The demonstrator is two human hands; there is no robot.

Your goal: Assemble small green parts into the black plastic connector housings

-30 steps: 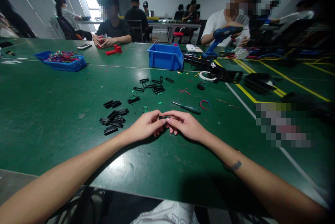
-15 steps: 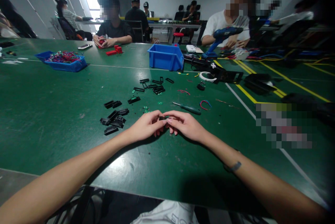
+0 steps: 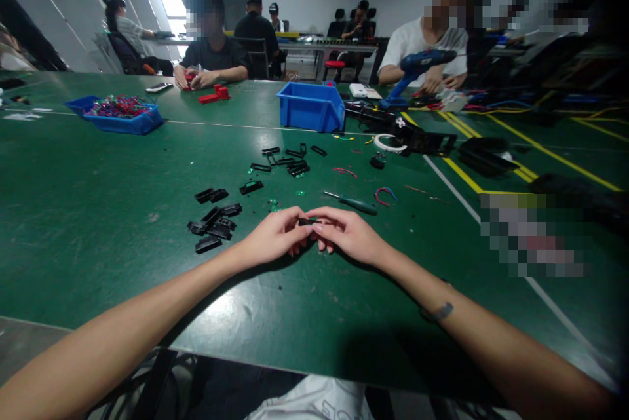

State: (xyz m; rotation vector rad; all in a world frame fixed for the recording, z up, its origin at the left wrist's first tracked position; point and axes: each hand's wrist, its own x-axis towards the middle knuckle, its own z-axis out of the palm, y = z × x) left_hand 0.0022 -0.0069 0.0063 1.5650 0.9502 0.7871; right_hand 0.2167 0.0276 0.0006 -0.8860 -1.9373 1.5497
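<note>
Between the fingertips of both hands is a small black plastic part point(image 3: 308, 221), mostly hidden by the fingers. My left hand point(image 3: 275, 234) is closed on its left side, and my right hand point(image 3: 350, 234) pinches it from the right. Just beyond the right hand lies a screwdriver point(image 3: 358, 204) with a dark green handle. Several black plastic housings point(image 3: 212, 226) are piled left of my left hand. Farther off, black rectangular frames point(image 3: 296, 167) lie scattered with small green pieces point(image 3: 274, 202) near them.
A blue bin point(image 3: 312, 109) stands at the back, near a blue power drill point(image 3: 415, 73). To the left sits a blue tray point(image 3: 128, 124) of coloured wires. Red and blue wires point(image 3: 385, 196) lie beyond my right hand. Two people sit across the green table point(image 3: 122, 210), one holding something red.
My hands stay almost still around the black part. Across the table, the hands of the two people have shifted slightly.
</note>
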